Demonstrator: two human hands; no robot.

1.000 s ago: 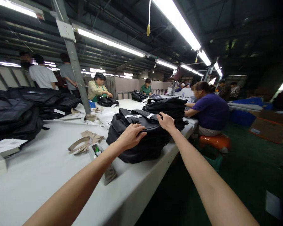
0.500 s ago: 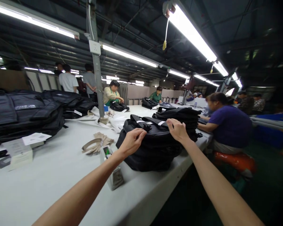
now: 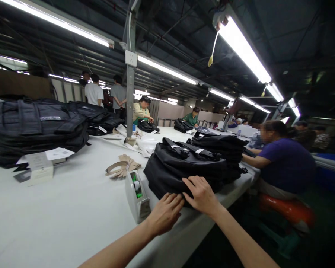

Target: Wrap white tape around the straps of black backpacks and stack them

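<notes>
A black backpack [image 3: 167, 167] lies at the top of a pile on the white table [image 3: 86, 204], its straps with white bands facing up. My right hand [image 3: 201, 195] rests on the bag's near side, thumb and fingers apart. Lower down, my left hand [image 3: 166, 214] touches the near bottom edge, its fingers stretched out side by side; their tips are partly hidden against the dark fabric. Left of the bag stands a white tape dispenser [image 3: 136, 197] with a green core.
More black bags [image 3: 217, 143] are stacked behind. Other bags [image 3: 39, 123] and paper tags [image 3: 41, 163] lie at left. Brown paper strips [image 3: 123, 166] sit beyond the dispenser, near a metal post [image 3: 130, 85]. A person in purple [image 3: 287, 163] sits at right on an orange-topped stool [image 3: 286, 212].
Both my hands have left the straps on top and come down toward me to the bag's near lower side. The view has turned slightly left.
</notes>
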